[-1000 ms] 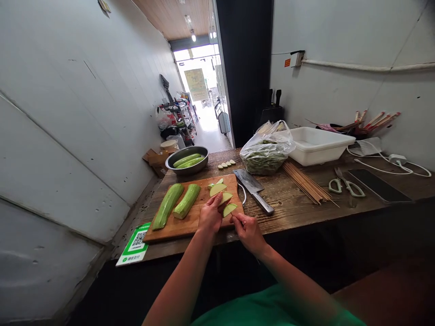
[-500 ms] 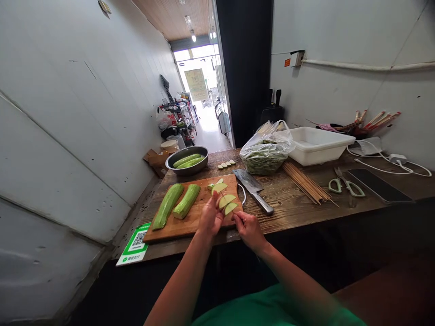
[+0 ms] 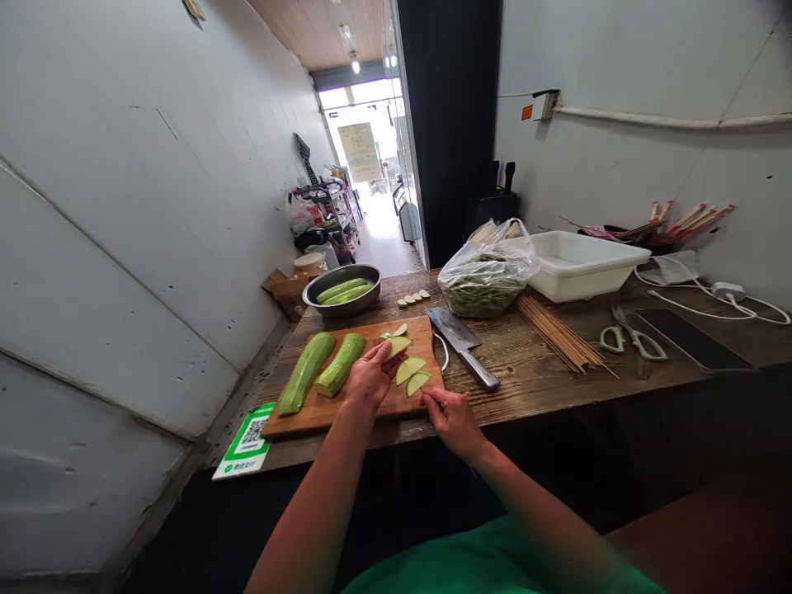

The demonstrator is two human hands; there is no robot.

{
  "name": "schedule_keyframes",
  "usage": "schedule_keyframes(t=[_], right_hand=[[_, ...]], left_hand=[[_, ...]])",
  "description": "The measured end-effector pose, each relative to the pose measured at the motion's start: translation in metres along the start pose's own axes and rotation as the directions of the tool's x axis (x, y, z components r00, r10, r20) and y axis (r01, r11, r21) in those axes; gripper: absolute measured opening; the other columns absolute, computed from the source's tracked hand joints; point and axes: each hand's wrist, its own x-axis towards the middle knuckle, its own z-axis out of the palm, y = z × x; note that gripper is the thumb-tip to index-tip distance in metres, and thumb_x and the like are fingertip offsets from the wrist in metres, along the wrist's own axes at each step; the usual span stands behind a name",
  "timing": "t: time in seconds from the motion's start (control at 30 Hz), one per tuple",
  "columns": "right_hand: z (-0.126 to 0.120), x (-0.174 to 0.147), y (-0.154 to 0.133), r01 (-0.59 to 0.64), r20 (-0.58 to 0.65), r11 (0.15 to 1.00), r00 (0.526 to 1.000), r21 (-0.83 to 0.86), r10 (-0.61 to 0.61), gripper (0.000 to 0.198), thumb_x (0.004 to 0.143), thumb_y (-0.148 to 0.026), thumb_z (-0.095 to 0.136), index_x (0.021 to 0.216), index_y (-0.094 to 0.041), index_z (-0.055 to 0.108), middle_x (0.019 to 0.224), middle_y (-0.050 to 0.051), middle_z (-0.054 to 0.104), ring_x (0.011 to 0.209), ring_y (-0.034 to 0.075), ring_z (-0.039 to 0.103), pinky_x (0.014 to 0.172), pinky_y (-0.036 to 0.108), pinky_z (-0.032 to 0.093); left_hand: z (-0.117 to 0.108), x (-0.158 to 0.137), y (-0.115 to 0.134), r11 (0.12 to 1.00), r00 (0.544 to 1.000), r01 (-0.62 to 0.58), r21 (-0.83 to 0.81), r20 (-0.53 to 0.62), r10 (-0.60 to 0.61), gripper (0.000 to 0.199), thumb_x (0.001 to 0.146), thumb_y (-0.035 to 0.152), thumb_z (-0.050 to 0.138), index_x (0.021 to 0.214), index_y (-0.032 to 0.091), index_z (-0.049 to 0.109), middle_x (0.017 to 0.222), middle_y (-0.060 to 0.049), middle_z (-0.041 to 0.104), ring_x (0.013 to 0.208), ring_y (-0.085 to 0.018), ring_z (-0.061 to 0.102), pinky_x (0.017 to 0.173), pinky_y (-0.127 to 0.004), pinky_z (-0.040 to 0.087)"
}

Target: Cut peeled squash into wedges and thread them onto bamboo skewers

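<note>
My left hand [image 3: 369, 376] is closed, its fingers pinching a pale green zucchini slice [image 3: 398, 346] over the cutting board. In my closed right hand [image 3: 455, 419] is the lower end of a thin skewer [image 3: 423, 397], with half-round zucchini slices [image 3: 409, 369] threaded on it. I cannot tell whether the skewer's tip goes into the pinched slice. Beneath my hands lies the wooden cutting board [image 3: 371, 330], bearing two large zucchini pieces [image 3: 307, 373] on its left and a few cut slices [image 3: 401, 329] behind my left fingers.
A cleaver [image 3: 463, 345] lies right of the board. Behind are a metal bowl [image 3: 309, 299] of zucchini, several slices [image 3: 413, 299], a plastic bag [image 3: 486, 276] of green vegetables and a white tub [image 3: 582, 276]. Bare skewers [image 3: 560, 334], scissors [image 3: 634, 337] and a phone [image 3: 693, 338] lie rightward.
My left hand has shifted left and slightly up, its fingers now pinching the top slice. My right hand stays nearly in place with the skewer.
</note>
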Motion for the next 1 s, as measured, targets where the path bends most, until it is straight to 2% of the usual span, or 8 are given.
schedule_keyframes(t=[0.27, 0.7, 0.83, 0.93, 1.0], right_hand=[[0.002, -0.001, 0.005, -0.020, -0.006, 0.999, 1.000, 0.031, 0.020, 0.025, 0.087, -0.022, 0.040, 0.072, -0.015, 0.060, 0.059, 0.000, 0.054, 0.053, 0.011, 0.047, 0.052, 0.020, 0.033], [0.003, 0.001, 0.010, -0.060, 0.000, 0.994, 0.998, 0.087, 0.060, 0.027, 0.086, -0.025, 0.040, 0.073, -0.015, 0.062, 0.058, 0.000, 0.055, 0.049, 0.010, 0.047, 0.045, 0.020, 0.030], [0.002, 0.003, 0.008, -0.065, -0.006, 0.994, 0.998, 0.087, 0.065, 0.028, 0.086, -0.026, 0.040, 0.071, -0.015, 0.061, 0.060, 0.001, 0.056, 0.052, 0.011, 0.048, 0.049, 0.020, 0.033], [0.001, 0.004, 0.008, -0.074, -0.009, 0.993, 0.997, 0.089, 0.075, 0.030, 0.086, -0.028, 0.039, 0.067, -0.015, 0.059, 0.058, 0.001, 0.055, 0.052, 0.011, 0.048, 0.049, 0.020, 0.033], [-0.001, 0.003, 0.009, -0.091, -0.017, 0.992, 0.996, 0.090, 0.093, 0.029, 0.086, -0.029, 0.039, 0.069, -0.015, 0.059, 0.056, 0.000, 0.053, 0.050, 0.011, 0.047, 0.047, 0.020, 0.031]], left_hand=[[-0.001, 0.005, -0.006, 1.000, 0.999, 0.021, -0.019, -0.025, -0.021, 0.008, 0.074, 0.003, 0.056, 0.078, 0.007, 0.061, 0.075, -0.011, 0.067, 0.071, -0.020, 0.065, 0.074, -0.032, 0.052], [-0.003, 0.006, -0.010, 0.994, 0.995, 0.098, 0.043, 0.030, -0.099, 0.008, 0.071, 0.004, 0.059, 0.077, 0.006, 0.064, 0.079, -0.013, 0.067, 0.073, -0.021, 0.064, 0.069, -0.031, 0.052], [-0.004, 0.007, -0.016, 0.995, 0.996, 0.086, 0.049, 0.023, -0.087, 0.009, 0.068, 0.004, 0.063, 0.076, 0.007, 0.064, 0.076, -0.011, 0.067, 0.066, -0.018, 0.063, 0.066, -0.028, 0.052], [-0.004, 0.007, -0.017, 0.996, 0.996, 0.082, 0.031, 0.028, -0.083, 0.008, 0.072, 0.012, 0.062, 0.079, 0.008, 0.063, 0.079, -0.011, 0.067, 0.067, -0.018, 0.063, 0.066, -0.030, 0.052], [-0.006, 0.008, -0.014, 0.999, 1.000, 0.020, 0.031, 0.013, -0.021, 0.012, 0.075, 0.019, 0.061, 0.084, 0.011, 0.062, 0.085, -0.010, 0.067, 0.072, -0.017, 0.064, 0.068, -0.029, 0.051]])
